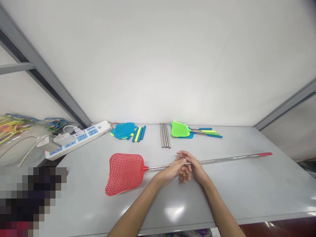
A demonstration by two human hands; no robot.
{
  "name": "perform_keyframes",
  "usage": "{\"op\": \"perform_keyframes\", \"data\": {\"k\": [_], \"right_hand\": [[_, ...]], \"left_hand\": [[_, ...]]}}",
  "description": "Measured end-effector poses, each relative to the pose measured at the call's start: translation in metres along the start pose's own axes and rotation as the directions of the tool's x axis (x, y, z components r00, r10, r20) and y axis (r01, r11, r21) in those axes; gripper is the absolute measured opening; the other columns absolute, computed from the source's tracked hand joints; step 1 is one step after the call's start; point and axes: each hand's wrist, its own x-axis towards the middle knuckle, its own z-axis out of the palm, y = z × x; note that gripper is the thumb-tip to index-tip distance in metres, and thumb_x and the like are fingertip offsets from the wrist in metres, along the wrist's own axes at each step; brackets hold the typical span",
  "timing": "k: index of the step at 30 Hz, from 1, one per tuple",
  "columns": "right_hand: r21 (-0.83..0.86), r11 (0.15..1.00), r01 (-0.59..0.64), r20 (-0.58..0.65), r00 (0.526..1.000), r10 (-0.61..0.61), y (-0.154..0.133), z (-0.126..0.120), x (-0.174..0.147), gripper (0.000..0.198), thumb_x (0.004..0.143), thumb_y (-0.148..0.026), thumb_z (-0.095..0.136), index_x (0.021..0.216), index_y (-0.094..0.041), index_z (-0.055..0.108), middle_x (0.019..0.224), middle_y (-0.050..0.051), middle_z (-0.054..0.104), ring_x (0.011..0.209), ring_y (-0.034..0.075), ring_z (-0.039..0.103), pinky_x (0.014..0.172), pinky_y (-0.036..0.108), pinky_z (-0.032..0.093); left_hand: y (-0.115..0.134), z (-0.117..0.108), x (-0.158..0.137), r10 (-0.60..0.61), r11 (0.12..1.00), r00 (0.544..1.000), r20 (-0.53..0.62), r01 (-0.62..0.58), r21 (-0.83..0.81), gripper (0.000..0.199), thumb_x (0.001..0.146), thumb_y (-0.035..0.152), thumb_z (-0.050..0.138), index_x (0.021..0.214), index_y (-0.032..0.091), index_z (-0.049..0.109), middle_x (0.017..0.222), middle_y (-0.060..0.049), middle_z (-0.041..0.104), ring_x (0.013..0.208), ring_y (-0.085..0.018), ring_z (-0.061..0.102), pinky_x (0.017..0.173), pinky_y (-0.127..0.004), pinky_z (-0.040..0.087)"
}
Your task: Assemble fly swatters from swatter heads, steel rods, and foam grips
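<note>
Red fly swatter (125, 173) lies across the near half of the grey table (247, 191), its broad perforated head to the left and its long metal rod (227, 159) running right to a slim red grip (265, 154). The left hand (176, 168) and the right hand (196, 164) meet over the rod, roughly midway along the swatter, and overlap so closely that some fingers hide others. The left hand's thumb lies near the rod, pointing right, and curled fingers show on the near side of it; the right hand comes in from the right, with fingers reaching left on the far side. Whether either hand is clenched on the metal or only resting around it, I cannot tell.

Beyond the hands, toward the far edge, is a row of loose metal tubes (165, 135) side by side. To their right, a green swatter (179, 129) lies on top of a blue one, with thin rods and blue, yellow and green grips (209, 132) fanning right. To the left of the tubes are blue and yellow handle sleeves (139, 134), then a pile of blue mesh heads (123, 130) with yellow-green edges showing beneath. A white power strip (82, 139) with plugs in it slants along the table's left side, near a clear plastic bag (14, 131) of colourful items. A white wall (160, 65) stands behind.
</note>
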Motion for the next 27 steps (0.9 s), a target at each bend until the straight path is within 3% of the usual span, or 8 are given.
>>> {"op": "perform_keyframes", "data": {"k": [4, 9, 27], "right_hand": [[0.112, 0.989, -0.094, 0.099, 0.992, 0.083, -0.001, 0.002, -0.003, 0.033, 0.075, -0.029, 0.038, 0.102, -0.020, 0.055, 0.093, 0.007, 0.057, 0.076, 0.021, 0.056, 0.060, 0.033, 0.046], [0.151, 0.987, -0.059, 0.124, 0.991, 0.041, -0.003, 0.004, -0.004, 0.029, 0.076, -0.022, 0.036, 0.091, -0.016, 0.059, 0.089, 0.007, 0.059, 0.085, 0.021, 0.055, 0.077, 0.034, 0.041], [0.074, 0.997, 0.016, 0.072, 0.997, -0.021, 0.000, 0.015, -0.007, 0.029, 0.076, -0.023, 0.034, 0.087, -0.017, 0.060, 0.091, 0.007, 0.060, 0.092, 0.021, 0.052, 0.086, 0.036, 0.036]], "left_hand": [[0.000, -0.002, -0.001, -0.037, 0.997, 0.998, 0.054, 0.040, -0.063, 0.045, 0.079, 0.055, 0.026, 0.075, 0.014, 0.046, 0.055, -0.003, 0.056, 0.046, -0.010, 0.048, 0.048, -0.022, 0.033], [0.000, -0.004, -0.003, -0.150, 0.984, 0.980, 0.128, 0.161, -0.076, 0.050, 0.079, 0.057, 0.021, 0.069, 0.014, 0.046, 0.053, -0.004, 0.056, 0.044, -0.011, 0.049, 0.047, -0.023, 0.034], [-0.005, -0.002, 0.001, -0.137, 0.979, 0.970, 0.201, 0.164, -0.124, 0.050, 0.080, 0.056, 0.019, 0.062, 0.015, 0.042, 0.043, -0.002, 0.052, 0.039, -0.012, 0.048, 0.042, -0.023, 0.034]]}}
